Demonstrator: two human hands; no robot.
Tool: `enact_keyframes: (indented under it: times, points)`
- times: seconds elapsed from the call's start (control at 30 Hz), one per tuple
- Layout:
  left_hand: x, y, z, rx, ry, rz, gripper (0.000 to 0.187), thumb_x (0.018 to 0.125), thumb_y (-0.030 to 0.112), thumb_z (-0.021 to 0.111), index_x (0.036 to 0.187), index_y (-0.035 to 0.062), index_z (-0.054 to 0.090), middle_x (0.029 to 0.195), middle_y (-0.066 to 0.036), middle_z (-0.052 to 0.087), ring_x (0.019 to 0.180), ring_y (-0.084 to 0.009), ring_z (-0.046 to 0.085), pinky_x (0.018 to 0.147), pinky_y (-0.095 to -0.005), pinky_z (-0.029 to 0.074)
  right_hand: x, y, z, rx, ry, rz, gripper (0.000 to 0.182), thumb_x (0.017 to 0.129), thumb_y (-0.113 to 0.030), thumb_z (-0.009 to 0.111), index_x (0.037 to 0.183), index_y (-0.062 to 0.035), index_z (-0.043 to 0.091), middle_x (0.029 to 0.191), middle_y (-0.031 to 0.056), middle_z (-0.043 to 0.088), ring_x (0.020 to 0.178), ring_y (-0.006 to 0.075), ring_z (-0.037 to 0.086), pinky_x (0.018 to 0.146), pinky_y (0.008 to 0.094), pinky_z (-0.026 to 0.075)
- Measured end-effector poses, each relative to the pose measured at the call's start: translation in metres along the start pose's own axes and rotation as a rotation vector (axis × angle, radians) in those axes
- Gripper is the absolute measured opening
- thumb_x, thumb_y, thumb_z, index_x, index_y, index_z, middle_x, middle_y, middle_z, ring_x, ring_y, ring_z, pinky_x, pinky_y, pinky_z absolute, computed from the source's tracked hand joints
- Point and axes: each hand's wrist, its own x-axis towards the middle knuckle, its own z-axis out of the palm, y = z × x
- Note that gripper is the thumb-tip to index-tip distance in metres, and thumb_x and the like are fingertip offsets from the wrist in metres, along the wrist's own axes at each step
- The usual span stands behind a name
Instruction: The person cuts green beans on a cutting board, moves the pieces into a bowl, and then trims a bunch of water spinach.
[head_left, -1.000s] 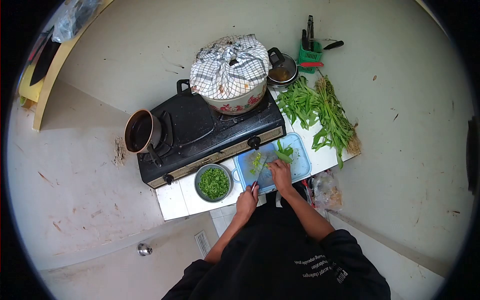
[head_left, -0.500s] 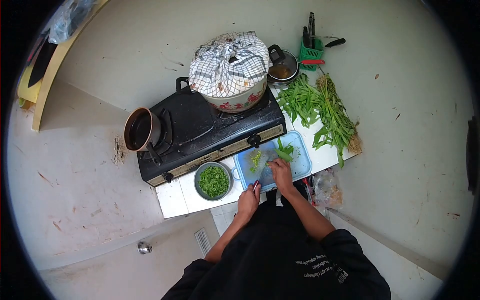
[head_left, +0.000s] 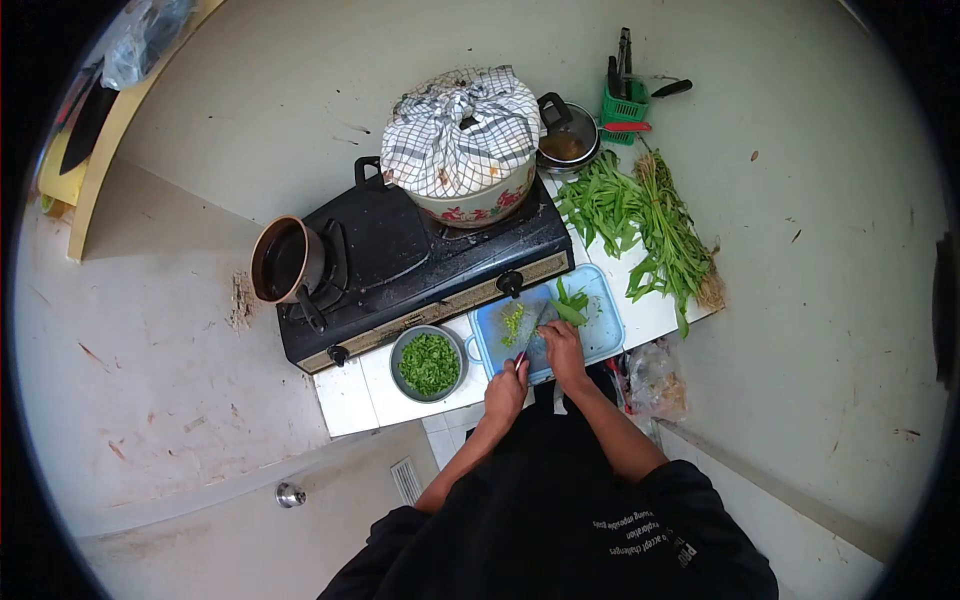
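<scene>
My left hand (head_left: pixel 506 393) is closed around the handle of a knife (head_left: pixel 521 358), its blade angled up over a light blue cutting board (head_left: pixel 602 340). Close beside the blade, my right hand (head_left: pixel 564 352) presses its fingers together on a small bunch of green stems. Broad leaves (head_left: pixel 570 303) lie on the board just beyond those fingers. Small cut pieces (head_left: pixel 512 325) are scattered left of the blade. Further left stands a grey bowl (head_left: pixel 396 383) of chopped greens (head_left: pixel 429 364).
Behind the board is a black gas stove (head_left: pixel 400 245) bearing a cloth-wrapped pot (head_left: pixel 480 206) and a brown saucepan (head_left: pixel 316 262). Leafy greens with roots (head_left: pixel 672 240) lie on the white tiles at right. A green utensil basket (head_left: pixel 624 108) and a small pan (head_left: pixel 567 147) are behind.
My left hand has shifted slightly right with the knife, bringing the blade nearer my right fingers. My right hand stays almost in place on the greens.
</scene>
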Motion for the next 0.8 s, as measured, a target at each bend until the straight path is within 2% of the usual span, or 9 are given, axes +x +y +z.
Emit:
enact_keyframes:
  times: [0.1,0.2,0.5,0.8]
  points:
    - [-0.018,-0.014,-0.002,0.018,-0.019,-0.055,0.042,0.102,0.039,0.049,0.099,-0.0014,0.058,0.069,-0.029,0.065,0.067,-0.0486,0.065,0.06,-0.0569,0.052,-0.001,0.0,-0.001,0.034,0.01,0.017,0.02,0.082,0.003,0.06,0.097,-0.0024,0.072,0.094,0.0134,0.066,0.09,0.0346,0.062,0.084,0.0427,0.05]
    - [-0.018,-0.02,-0.007,-0.058,-0.061,-0.09,0.041,0.102,0.038,0.05,0.102,-0.0018,0.06,0.07,-0.033,0.063,0.07,-0.052,0.064,0.063,-0.0594,0.051,-0.001,0.001,0.0,0.042,0.034,-0.006,0.019,0.082,0.003,0.06,0.096,-0.0018,0.072,0.093,0.0144,0.066,0.09,0.035,0.063,0.084,0.0423,0.05]
    - [-0.018,-0.008,-0.01,-0.041,-0.088,-0.068,0.041,0.102,0.038,0.05,0.101,-0.0017,0.059,0.07,-0.032,0.064,0.07,-0.0519,0.064,0.063,-0.0593,0.051,-0.001,-0.003,-0.001,0.064,0.028,0.045,0.017,0.081,0.005,0.061,0.092,-0.0003,0.072,0.093,0.015,0.067,0.09,0.0347,0.063,0.083,0.0415,0.051]
    - [-0.001,-0.001,0.005,-0.004,-0.021,-0.032,0.042,0.102,0.04,0.05,0.099,-0.0011,0.058,0.07,-0.03,0.065,0.068,-0.0505,0.065,0.061,-0.0578,0.053,0.0,-0.001,0.0,0.032,0.038,0.019,0.017,0.082,0.005,0.06,0.093,-0.0004,0.072,0.094,0.0155,0.067,0.091,0.0357,0.064,0.083,0.0429,0.051]
